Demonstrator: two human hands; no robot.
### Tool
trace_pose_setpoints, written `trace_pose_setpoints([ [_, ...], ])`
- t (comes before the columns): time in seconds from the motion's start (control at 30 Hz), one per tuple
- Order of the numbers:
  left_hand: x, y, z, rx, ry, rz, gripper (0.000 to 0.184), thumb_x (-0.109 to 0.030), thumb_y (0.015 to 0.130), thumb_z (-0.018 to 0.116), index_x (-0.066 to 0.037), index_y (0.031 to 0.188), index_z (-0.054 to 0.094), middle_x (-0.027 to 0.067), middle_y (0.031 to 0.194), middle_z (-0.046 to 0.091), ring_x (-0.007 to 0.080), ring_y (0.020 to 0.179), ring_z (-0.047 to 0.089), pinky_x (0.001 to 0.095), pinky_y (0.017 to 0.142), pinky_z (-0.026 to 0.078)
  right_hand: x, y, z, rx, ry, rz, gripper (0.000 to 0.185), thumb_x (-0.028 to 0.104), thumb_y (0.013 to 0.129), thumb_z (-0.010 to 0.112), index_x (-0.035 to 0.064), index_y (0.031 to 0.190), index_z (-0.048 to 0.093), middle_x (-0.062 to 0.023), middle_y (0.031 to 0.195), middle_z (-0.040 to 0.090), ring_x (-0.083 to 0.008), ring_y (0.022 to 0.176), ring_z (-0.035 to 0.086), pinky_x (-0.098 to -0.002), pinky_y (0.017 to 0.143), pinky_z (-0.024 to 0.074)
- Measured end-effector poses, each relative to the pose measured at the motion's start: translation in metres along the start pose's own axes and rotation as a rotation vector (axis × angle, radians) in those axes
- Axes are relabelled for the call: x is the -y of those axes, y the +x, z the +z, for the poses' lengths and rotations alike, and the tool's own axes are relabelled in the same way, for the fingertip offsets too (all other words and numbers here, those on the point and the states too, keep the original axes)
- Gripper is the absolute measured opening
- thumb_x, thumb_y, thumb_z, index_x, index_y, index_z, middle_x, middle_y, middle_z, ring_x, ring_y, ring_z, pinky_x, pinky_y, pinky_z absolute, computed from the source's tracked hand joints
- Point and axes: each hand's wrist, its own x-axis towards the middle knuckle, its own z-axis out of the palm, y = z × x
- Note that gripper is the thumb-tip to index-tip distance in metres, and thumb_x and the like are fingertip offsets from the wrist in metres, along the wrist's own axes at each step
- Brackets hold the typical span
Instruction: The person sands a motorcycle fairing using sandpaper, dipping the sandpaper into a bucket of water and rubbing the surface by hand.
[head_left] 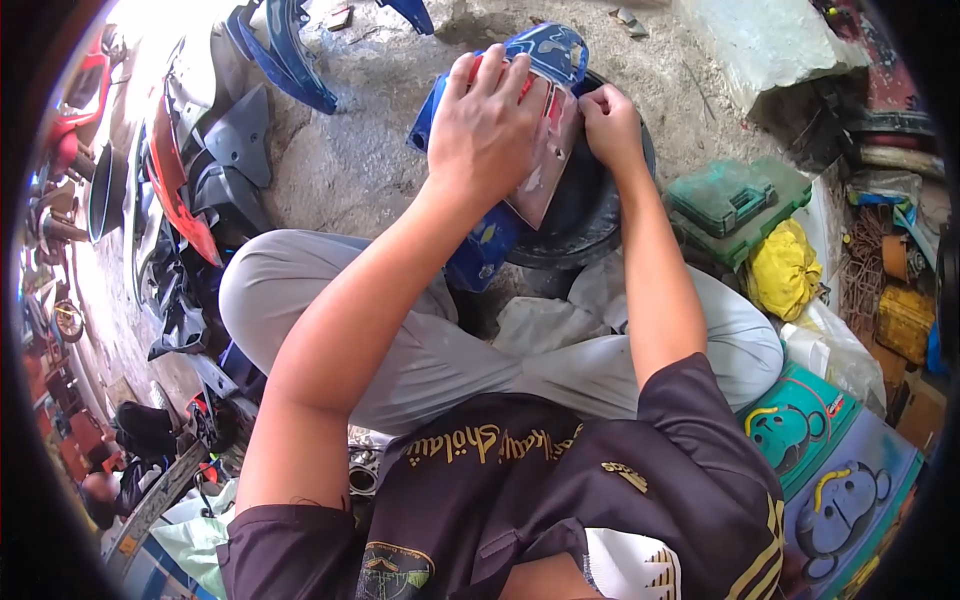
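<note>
A blue plastic panel (548, 42), which looks like a motorcycle body part, rests on a round black tub (570, 225) in front of my crossed legs. On the panel lies a pinkish-grey sheet (545, 180) with red and white patches near its upper end. My left hand (485, 125) lies across the panel and sheet, fingers stretched out and slightly spread. Beside the sheet's right edge, my right hand (610, 118) is closed in a pinch. Whatever sits between those fingertips is hidden. Another blue part (485, 250) shows below my left wrist.
Blue curved panels (285, 55) lie on the concrete floor at the upper left. Black and red motorcycle parts (185, 180) are piled at left. To the right are a green tool case (735, 205), a yellow bag (785, 270) and a pale stone block (770, 50).
</note>
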Motion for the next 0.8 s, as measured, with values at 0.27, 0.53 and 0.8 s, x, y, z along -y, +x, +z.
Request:
trace_pose_setpoints([
  [0.27,0.0,0.002,0.0,0.001,-0.004,0.001,0.04,-0.036,0.095,0.072,-0.016,0.129,0.077,0.0101,0.145,0.069,0.0329,0.144,0.056,0.0523,0.123,0.038,-0.015,0.003,0.0,-0.001,0.038,0.019,0.022,0.021,0.095,0.073,-0.0014,0.097,0.075,-0.0166,0.085,0.078,-0.0232,0.079,0.074,-0.0374,0.077,0.0574],
  [0.53,0.0,0.001,0.001,-0.001,-0.022,-0.008,0.041,-0.037,0.095,0.072,-0.016,0.13,0.076,0.0105,0.144,0.069,0.0335,0.143,0.056,0.053,0.122,0.038,-0.005,-0.005,0.0,-0.008,0.1,0.045,0.02,0.018,0.098,0.073,-0.0015,0.097,0.074,-0.0162,0.083,0.077,-0.0194,0.077,0.074,-0.0366,0.075,0.0574],
  [0.8,-0.002,0.004,-0.001,0.007,-0.031,-0.011,0.041,-0.036,0.094,0.073,-0.015,0.129,0.076,0.0111,0.147,0.067,0.0341,0.144,0.055,0.0531,0.123,0.037,-0.004,-0.021,0.002,-0.069,0.069,0.011,0.019,0.017,0.099,0.072,-0.0019,0.095,0.072,-0.0179,0.08,0.075,-0.0226,0.074,0.073,-0.0372,0.073,0.0562],
])
